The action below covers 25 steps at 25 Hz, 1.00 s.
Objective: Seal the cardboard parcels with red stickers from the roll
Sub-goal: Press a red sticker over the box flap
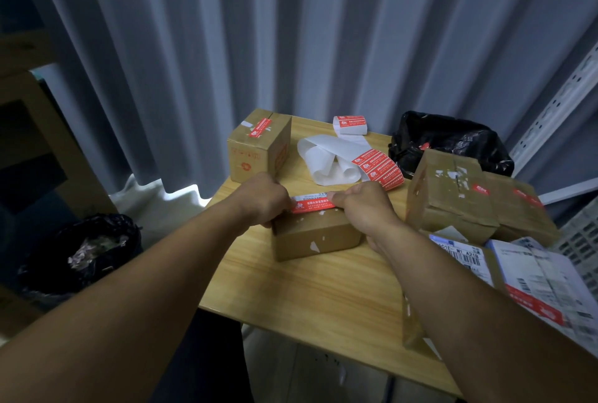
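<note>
Sealing step in hand: red sticker [312,203] stretched along the far top edge of the small parcel [315,237], mid-worktop [291,289]; left hand [265,198] has its grip pinched on the sticker's left end; right hand [362,205] grips the right end, thumb on top; whether it is fully stuck down I cannot tell (fingers hide both ends). Next move, as I judge it: smooth the sticker flat over the flap seam, press any overhang down, then take a fresh one. Behind the parcel, the sticker roll [351,124] with loose backing strip [323,160]; sealed box [259,147] back left; sealed stack [453,195] right; black bag [453,143] behind that.
</note>
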Each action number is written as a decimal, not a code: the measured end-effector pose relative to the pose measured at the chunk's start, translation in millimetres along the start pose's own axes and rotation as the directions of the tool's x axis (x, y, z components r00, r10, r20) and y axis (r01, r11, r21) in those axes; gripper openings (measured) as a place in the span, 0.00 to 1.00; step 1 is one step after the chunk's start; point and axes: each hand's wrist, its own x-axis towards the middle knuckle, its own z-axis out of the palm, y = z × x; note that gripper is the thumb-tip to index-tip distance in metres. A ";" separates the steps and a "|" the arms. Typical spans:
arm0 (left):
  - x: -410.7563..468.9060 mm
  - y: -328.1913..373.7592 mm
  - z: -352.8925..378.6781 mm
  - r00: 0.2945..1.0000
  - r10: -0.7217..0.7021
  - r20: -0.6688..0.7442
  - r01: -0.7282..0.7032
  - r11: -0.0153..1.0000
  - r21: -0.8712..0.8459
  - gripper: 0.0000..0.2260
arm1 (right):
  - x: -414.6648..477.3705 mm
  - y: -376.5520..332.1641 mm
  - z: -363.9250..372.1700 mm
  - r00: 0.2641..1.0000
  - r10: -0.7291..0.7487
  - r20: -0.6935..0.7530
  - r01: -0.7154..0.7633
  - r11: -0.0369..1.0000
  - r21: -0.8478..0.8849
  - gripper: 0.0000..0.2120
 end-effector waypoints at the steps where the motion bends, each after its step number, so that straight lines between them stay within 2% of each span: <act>1: 1.0 -0.3 0.4 1.000 0.002 -0.004 -0.002 1.000 0.018 0.12 | 1.2 -0.3 0.2 1.000 0.004 0.010 -0.004 1.000 -0.008 0.15; 5: 7.6 -1.0 3.8 1.000 -0.006 -0.008 0.006 0.996 0.085 0.12 | 3.3 1.8 0.6 0.999 0.030 0.035 -0.029 0.999 -0.031 0.13; 9: 11.2 -0.2 6.1 0.999 -0.043 0.009 0.042 0.996 0.081 0.11 | 2.0 6.5 -1.8 0.998 0.031 0.045 -0.031 0.999 -0.010 0.09; 17: 16.1 -2.6 8.6 0.998 -0.055 0.014 0.053 0.992 0.111 0.12 | -2.8 12.4 0.8 1.000 0.002 -0.004 -0.002 1.000 -0.025 0.13; 25: 12.8 -0.6 12.0 0.998 -0.034 -0.047 0.043 0.975 0.218 0.14 | -9.4 17.2 5.5 0.996 -0.027 -0.085 0.026 0.999 -0.021 0.13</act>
